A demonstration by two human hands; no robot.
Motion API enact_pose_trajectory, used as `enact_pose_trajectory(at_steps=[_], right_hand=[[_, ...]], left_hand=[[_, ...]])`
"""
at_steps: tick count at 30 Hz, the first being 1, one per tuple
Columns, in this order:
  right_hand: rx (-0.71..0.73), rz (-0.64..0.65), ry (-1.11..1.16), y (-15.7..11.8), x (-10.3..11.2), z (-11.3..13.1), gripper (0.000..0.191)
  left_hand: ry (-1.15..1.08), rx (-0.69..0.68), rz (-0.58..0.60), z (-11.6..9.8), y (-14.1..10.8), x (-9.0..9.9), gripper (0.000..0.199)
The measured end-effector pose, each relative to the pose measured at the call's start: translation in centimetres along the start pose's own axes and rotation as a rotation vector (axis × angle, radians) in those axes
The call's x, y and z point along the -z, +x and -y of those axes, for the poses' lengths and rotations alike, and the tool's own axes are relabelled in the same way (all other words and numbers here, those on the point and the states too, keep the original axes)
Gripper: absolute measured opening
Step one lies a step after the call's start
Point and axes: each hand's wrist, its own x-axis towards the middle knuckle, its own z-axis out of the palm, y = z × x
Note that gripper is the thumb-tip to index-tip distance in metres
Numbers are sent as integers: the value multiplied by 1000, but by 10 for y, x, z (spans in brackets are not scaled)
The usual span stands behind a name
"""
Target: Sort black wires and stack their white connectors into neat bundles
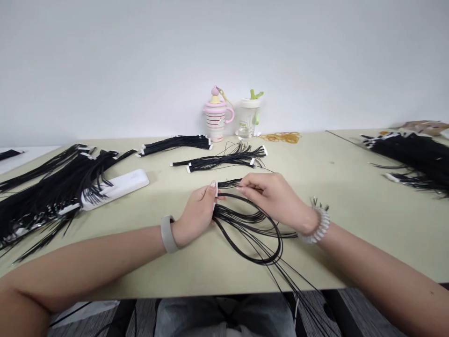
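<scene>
Two bare hands of a person work over the near middle of a pale worktop [315, 196]. The left hand [196, 215] is closed, thumb and fingers gripping a black wire bundle [245, 229] at its white connector [216, 189]. The right hand [271, 199] is also closed, its fingertips [242, 189] pinching the short run of wires just beside that connector. The bundle's long wires curve toward the viewer in a loop, lie across the worktop and hang past its near edge. A beige band [168, 234] circles the left wrist; a white coil bracelet [315, 227] circles the right.

Far centre: two more bundles with white connectors, one [175, 144] near the wall [224, 56], the other [224, 159] closer to the hands. Left: a large heap of bundles [45, 192] lies partly over a flat white block [115, 188]. Right: another heap [414, 159] lies on an adjoining worktop. At the far edge stand a pink cup [215, 114] and a clear bottle [249, 117], beside a loose pile of yellow rubber bands [280, 137].
</scene>
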Motion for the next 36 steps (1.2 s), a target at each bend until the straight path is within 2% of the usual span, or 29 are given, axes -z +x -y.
enact_pose_trajectory(at_steps=[5, 15, 25, 36], right_hand=[[65, 69, -90, -1, -2, -4, 19], [77, 131, -127, -1, -5, -2, 25], [83, 92, -117, 1, -6, -5, 21], [211, 103, -468, -3, -4, -6, 27]], left_hand=[[27, -81, -8, 2, 1, 1, 39], [46, -98, 37, 0, 0, 0, 37], [55, -104, 28, 0, -1, -1, 36], [102, -128, 22, -3, -1, 0, 39]])
